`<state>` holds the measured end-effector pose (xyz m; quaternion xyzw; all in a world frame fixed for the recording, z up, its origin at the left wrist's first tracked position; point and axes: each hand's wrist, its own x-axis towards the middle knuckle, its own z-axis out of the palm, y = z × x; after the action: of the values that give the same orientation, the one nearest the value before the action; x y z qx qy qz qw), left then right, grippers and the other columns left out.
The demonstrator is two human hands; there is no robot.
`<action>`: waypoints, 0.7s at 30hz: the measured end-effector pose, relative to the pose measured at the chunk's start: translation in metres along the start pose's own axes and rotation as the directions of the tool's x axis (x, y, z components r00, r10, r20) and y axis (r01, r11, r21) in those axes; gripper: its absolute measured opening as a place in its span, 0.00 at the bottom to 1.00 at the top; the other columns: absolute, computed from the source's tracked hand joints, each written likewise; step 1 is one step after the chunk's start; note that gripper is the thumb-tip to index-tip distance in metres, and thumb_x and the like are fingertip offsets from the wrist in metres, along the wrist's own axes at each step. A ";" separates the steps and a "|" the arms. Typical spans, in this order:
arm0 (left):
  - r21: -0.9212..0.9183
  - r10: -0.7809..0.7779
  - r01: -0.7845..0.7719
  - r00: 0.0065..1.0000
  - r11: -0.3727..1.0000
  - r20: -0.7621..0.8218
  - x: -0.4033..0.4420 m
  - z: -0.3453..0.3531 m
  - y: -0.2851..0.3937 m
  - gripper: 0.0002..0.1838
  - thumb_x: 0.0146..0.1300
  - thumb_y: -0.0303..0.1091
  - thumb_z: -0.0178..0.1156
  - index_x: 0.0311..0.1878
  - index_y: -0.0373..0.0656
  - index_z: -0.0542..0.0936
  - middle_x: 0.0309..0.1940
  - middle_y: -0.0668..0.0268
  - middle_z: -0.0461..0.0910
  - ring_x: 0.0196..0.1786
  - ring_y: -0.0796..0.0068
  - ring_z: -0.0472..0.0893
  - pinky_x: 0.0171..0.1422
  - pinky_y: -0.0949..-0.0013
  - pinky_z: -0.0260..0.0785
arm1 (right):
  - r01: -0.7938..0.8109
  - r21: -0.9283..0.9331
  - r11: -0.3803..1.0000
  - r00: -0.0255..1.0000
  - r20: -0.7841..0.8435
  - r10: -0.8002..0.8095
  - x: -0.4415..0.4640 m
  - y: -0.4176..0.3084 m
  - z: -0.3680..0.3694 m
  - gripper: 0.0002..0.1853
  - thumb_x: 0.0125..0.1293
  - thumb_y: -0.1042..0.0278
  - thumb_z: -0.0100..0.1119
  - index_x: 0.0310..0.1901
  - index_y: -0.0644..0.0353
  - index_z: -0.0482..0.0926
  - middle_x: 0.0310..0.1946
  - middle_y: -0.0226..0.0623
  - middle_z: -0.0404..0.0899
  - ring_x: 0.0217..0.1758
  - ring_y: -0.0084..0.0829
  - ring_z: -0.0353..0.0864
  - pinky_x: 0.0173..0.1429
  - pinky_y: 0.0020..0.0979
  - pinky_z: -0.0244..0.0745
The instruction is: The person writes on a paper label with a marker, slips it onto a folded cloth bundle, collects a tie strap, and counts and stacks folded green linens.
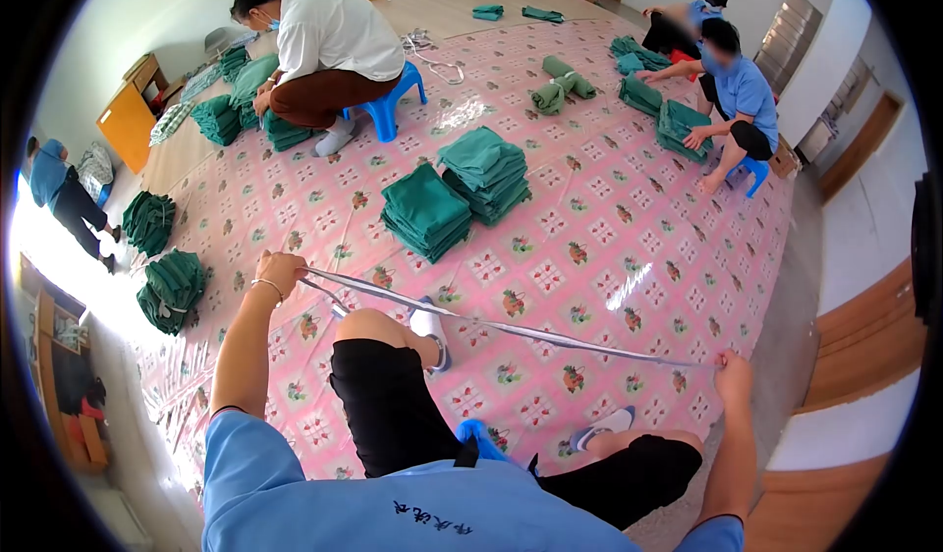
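A long, pale grey-white cloth strip [530, 332] is stretched above my knees, sloping down to the right. My left hand [282, 269] pinches its left end, and a short tail hangs below the fingers. The other end is gripped by my right hand [732, 373], far out to the right. Beyond the strip stand two neat piles of folded green cloth side by side: a darker pile [425, 210] and a slightly lighter, taller pile [484, 174]. Neither hand touches them.
A pink patterned sheet [550, 228] covers the floor. Tied green bundles [172, 292] lie at left, a rolled bundle [563, 85] further back. A person in white [339, 46] sits on a blue stool [388, 110]; people in blue [744, 95] work at right among green stacks.
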<state>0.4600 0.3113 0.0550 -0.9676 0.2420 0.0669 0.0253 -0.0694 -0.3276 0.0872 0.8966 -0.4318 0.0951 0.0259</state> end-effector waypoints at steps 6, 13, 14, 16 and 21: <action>-0.306 -0.147 0.081 0.969 0.949 -0.200 0.016 0.017 0.002 0.08 0.60 0.31 0.60 0.42 0.49 0.84 0.37 0.60 0.83 0.46 0.58 0.81 0.53 0.54 0.69 | -0.040 0.124 0.991 0.998 0.053 0.034 0.027 0.001 0.039 0.15 0.56 0.65 0.65 0.46 0.56 0.80 0.40 0.48 0.82 0.46 0.48 0.81 0.47 0.46 0.75; -0.323 -0.048 0.078 0.994 0.943 0.101 -0.003 0.199 0.015 0.27 0.63 0.37 0.59 0.66 0.44 0.70 0.66 0.52 0.67 0.71 0.50 0.62 0.74 0.56 0.55 | -0.030 -0.051 0.998 0.927 0.371 0.047 0.010 -0.014 0.089 0.43 0.51 0.59 0.69 0.70 0.46 0.60 0.66 0.45 0.65 0.73 0.49 0.54 0.71 0.54 0.54; -0.393 -0.075 0.122 0.988 0.911 0.134 -0.018 0.201 0.031 0.27 0.63 0.37 0.59 0.66 0.44 0.70 0.65 0.53 0.67 0.71 0.50 0.62 0.74 0.56 0.55 | -0.014 0.016 1.000 0.934 0.358 0.007 0.010 -0.017 0.086 0.43 0.50 0.60 0.69 0.70 0.48 0.62 0.64 0.46 0.66 0.72 0.50 0.57 0.72 0.49 0.56; -0.483 -0.061 0.163 0.974 0.860 0.218 -0.045 0.224 0.049 0.27 0.63 0.37 0.59 0.65 0.44 0.70 0.64 0.53 0.67 0.70 0.51 0.62 0.73 0.57 0.55 | 0.012 0.073 0.997 0.928 0.371 -0.038 0.007 -0.026 0.076 0.41 0.51 0.60 0.69 0.69 0.50 0.63 0.63 0.49 0.67 0.70 0.50 0.60 0.72 0.43 0.59; -0.620 0.006 0.266 0.916 0.738 0.400 -0.103 0.264 0.091 0.26 0.64 0.37 0.58 0.64 0.44 0.70 0.61 0.54 0.68 0.68 0.53 0.64 0.72 0.58 0.56 | 0.097 0.217 0.971 0.865 0.464 -0.190 -0.017 -0.067 0.041 0.35 0.55 0.58 0.65 0.66 0.51 0.67 0.64 0.48 0.67 0.71 0.48 0.59 0.70 0.49 0.59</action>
<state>0.2963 0.3005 -0.1936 -0.8962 0.1233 0.3306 -0.2689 -0.0215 -0.2774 0.0463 0.9201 -0.3456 -0.0934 -0.1591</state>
